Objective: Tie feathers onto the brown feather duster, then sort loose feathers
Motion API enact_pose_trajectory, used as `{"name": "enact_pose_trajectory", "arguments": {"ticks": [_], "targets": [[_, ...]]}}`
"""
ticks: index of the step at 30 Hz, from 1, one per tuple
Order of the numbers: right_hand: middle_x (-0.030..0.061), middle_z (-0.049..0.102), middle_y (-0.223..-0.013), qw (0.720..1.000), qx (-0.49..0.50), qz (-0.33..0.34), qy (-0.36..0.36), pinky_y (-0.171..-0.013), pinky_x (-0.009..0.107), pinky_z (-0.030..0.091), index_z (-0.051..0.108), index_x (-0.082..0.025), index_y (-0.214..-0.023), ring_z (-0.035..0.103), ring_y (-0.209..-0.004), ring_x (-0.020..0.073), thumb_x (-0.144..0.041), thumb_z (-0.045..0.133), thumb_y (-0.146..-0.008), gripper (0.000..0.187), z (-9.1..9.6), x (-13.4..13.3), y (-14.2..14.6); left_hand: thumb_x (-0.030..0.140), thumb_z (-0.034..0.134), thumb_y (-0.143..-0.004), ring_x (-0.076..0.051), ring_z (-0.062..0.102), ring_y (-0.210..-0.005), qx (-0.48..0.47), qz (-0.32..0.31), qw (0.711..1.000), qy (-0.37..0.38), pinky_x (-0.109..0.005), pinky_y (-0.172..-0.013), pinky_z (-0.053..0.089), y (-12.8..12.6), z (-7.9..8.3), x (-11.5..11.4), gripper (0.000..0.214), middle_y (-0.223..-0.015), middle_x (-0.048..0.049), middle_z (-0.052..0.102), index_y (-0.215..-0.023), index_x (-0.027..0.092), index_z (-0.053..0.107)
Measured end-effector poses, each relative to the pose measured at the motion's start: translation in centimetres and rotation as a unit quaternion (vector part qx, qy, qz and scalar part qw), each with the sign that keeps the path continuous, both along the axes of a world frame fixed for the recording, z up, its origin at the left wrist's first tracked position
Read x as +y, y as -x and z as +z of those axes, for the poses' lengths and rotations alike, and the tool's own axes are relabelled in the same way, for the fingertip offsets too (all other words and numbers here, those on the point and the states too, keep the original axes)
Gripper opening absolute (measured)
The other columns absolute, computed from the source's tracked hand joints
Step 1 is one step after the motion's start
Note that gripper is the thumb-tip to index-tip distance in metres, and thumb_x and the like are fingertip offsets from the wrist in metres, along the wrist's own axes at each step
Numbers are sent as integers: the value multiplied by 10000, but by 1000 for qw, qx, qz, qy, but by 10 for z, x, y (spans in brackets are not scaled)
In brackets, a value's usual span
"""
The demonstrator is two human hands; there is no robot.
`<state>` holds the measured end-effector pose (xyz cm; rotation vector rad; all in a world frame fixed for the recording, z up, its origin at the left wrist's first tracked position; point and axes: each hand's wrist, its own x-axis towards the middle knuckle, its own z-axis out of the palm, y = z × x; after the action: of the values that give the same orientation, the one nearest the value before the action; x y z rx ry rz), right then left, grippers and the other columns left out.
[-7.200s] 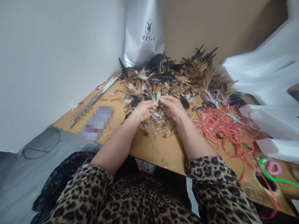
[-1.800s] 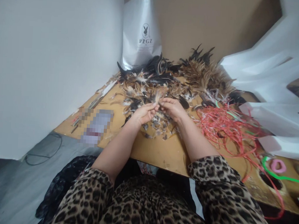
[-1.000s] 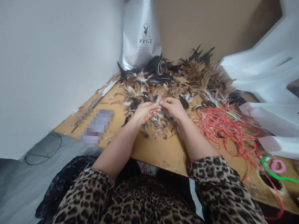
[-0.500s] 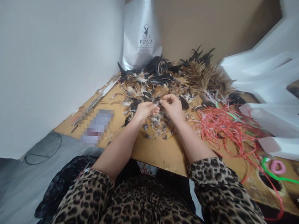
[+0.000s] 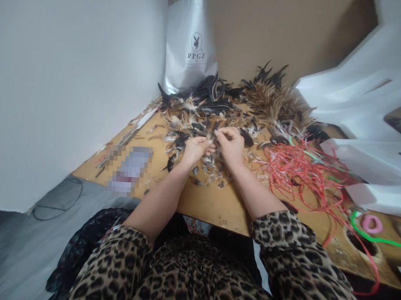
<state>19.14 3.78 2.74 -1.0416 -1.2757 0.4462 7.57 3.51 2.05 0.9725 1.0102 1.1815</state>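
Over the pile of loose feathers (image 5: 178,117), my left hand (image 5: 197,149) is closed in a pinch on a small brownish feather (image 5: 211,131). My right hand (image 5: 230,145) sits just beside it, thumb and forefinger pressed together at the feather's right side. A narrow gap separates the two hands. Short brown, black and white feathers lie under and around my fingers, so the exact edges of what I hold are blurred. Black feathers (image 5: 213,87) are heaped behind, and a bundle of brown feathers (image 5: 278,100) lies at the back right.
Tangled red strips (image 5: 301,169) cover the table's right side, near white plastic bags (image 5: 373,156). A pink ring (image 5: 372,224) and a green cord (image 5: 388,241) lie close to a hole in the wooden table (image 5: 213,207). A silver bag (image 5: 192,27) stands at the back.
My right hand has shifted slightly left and down, its fingers a little straighter at the feather. My left hand has moved very slightly right. The rest looks the same.
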Motion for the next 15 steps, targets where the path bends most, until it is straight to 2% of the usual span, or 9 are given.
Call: {"name": "enact_pose_trajectory", "arguments": {"ticks": [3,5,8,11,15], "targets": [[-31,554,-629,987,139,46,73,-608,256,394,637,-187,-669,473,-584,99,-342,693,-661,165,1,7,-6,182,661,-740,-70,590,-495,-26,1,999,24,-146,-457,418,3,-1,2,144,-624,-61,668,-667,94,575],[-50,526,-574,968,209,79,115,-543,234,353,624,-186,-659,429,-523,78,-361,720,-623,203,2,11,-10,176,672,-735,-66,596,-506,-52,3,998,35,-136,-458,420,5,-3,4,141,-635,-63,670,-671,91,580],[-56,517,-547,932,287,143,166,-504,215,329,603,-188,-648,444,-525,78,-365,765,-550,259,4,12,-13,156,662,-747,-58,611,-528,-118,-2,991,60,-114,-454,421,10,-5,9,109,-678,-64,682,-696,89,592],[-52,528,-549,906,316,188,210,-496,210,343,591,-189,-642,470,-542,83,-362,794,-491,307,7,10,-12,114,646,-753,-56,630,-564,-182,-16,979,94,-96,-462,431,13,-4,12,58,-747,-73,697,-732,88,599],[-52,540,-551,910,295,195,218,-501,210,357,603,-183,-631,467,-530,74,-361,798,-488,300,5,7,-8,91,629,-761,-65,641,-576,-211,-37,970,118,-92,-460,438,13,-2,11,29,-766,-78,701,-767,92,601]]}}
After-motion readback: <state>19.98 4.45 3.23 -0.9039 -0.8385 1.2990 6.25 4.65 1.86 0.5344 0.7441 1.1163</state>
